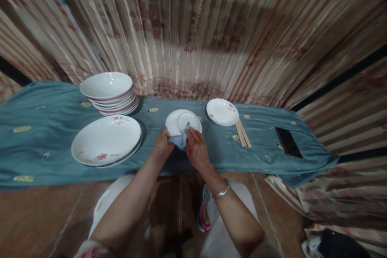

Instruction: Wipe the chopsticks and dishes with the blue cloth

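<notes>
In the middle of the head view a small white plate (171, 121) is held underside up, its round foot ring and a dark mark showing. My left hand (163, 143) grips its left rim, fingers closed round the edge. A light blue cloth (179, 141) is bunched against the near side of the plate, between both hands. My right hand (197, 145) presses that cloth onto the plate's underside with closed fingers. Part of the near rim is hidden by the cloth and fingers.
Large oval plates (105, 141) lie stacked at left, with a stack of bowls (107, 88) behind them. Small flowered plates (222, 112) rest on the right, touching wooden chopsticks (242, 133). A black phone (288, 142) lies farther right on the green tablecloth (169, 163). Curtains (193, 40) hang behind.
</notes>
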Available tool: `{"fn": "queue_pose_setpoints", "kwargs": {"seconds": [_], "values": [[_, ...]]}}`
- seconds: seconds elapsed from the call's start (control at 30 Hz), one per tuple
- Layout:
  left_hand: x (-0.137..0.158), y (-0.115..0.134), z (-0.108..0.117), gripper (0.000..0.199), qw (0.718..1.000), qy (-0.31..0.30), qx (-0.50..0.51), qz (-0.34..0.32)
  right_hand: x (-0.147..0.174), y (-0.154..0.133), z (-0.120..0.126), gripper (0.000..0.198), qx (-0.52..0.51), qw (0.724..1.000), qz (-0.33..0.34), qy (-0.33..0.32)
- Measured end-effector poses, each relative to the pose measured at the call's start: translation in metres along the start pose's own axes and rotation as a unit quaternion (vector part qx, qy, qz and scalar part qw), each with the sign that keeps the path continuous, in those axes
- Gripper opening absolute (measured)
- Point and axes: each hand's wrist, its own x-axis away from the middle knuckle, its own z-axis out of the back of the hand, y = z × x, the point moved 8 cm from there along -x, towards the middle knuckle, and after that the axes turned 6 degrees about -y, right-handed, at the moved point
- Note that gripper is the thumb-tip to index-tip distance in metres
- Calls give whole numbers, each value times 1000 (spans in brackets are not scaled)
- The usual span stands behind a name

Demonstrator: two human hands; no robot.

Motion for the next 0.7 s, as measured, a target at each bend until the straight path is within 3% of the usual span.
{"fn": "queue_pose_setpoints", "kwargs": {"seconds": [0.2, 0.7], "values": [[9, -1, 3, 23, 996, 83, 19, 23, -7, -6, -4, 44, -11, 1000, 5, 1], [14, 1, 1, 24, 994, 91, 50, 28, -19, -12, -6, 44, 0, 1000, 20, 16]]}}
